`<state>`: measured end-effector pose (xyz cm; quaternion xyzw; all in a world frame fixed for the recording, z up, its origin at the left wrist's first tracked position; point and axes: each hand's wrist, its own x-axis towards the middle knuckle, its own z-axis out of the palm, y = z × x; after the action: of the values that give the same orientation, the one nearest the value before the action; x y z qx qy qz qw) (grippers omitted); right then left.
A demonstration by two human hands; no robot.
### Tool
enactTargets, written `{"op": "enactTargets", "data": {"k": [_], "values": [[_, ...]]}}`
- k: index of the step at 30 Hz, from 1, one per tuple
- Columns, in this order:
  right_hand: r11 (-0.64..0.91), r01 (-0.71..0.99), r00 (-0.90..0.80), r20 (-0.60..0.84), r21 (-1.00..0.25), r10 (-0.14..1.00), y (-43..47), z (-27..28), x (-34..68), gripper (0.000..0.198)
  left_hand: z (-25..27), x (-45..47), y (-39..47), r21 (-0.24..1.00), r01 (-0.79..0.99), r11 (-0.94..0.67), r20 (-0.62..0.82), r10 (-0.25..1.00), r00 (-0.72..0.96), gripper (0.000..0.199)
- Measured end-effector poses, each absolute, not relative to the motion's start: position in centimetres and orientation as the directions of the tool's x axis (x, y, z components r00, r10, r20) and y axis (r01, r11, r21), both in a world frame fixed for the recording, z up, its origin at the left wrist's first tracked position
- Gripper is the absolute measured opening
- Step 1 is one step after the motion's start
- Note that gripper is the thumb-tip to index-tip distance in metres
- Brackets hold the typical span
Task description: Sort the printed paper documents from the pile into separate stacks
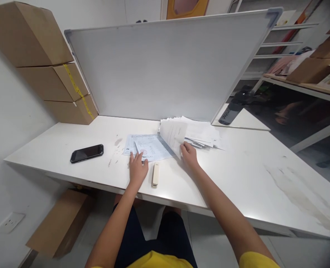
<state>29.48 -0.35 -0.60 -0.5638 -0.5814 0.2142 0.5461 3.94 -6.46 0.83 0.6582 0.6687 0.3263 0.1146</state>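
Observation:
Bluish printed forms (155, 145) with a red round stamp lie overlapped on the white desk. My left hand (138, 169) rests on their lower left edge, its fingers apart and pressing down. With my right hand (189, 154) I pinch the edge of a white sheet of paper (173, 134), which is raised and curled over the right part of the forms. Just behind that hand spreads a messy stack of papers (199, 132). A cream stapler (155, 175) lies between my hands, near the desk's front edge, touched by neither.
A black phone (87, 153) lies to the left. Stacked cardboard boxes (67, 83) stand at the back left, beside an upright whiteboard (159, 70). At the back right is a dark bottle (231, 111). Another cardboard box (60, 221) sits under the desk (237, 167).

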Motion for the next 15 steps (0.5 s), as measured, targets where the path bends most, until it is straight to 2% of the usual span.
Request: {"op": "enactTargets", "data": {"k": [4,8,11,15], "values": [[0.371,0.492,0.343,0.567,-0.787,0.749,-1.4,0.8,29.7,0.035,0.8,4.2,-6.6,0.495,0.869,-0.010,0.238,0.963,-0.125,0.051],[0.437,0.559,0.366,0.683,-0.705,0.632,-2.2,1.9,29.4,0.037,0.6,4.3,-6.4,0.453,0.891,-0.001,0.233,0.966,-0.117,0.054],[0.469,0.577,0.337,0.718,-0.668,0.609,-2.3,2.1,29.2,0.037,0.6,4.3,-6.2,0.483,0.876,-0.002,0.230,0.965,-0.125,0.055],[0.479,0.562,0.323,0.712,-0.674,0.623,-2.6,2.5,28.9,0.036,0.9,4.2,-6.3,0.609,0.792,-0.040,0.261,0.953,-0.153,0.050]]}}
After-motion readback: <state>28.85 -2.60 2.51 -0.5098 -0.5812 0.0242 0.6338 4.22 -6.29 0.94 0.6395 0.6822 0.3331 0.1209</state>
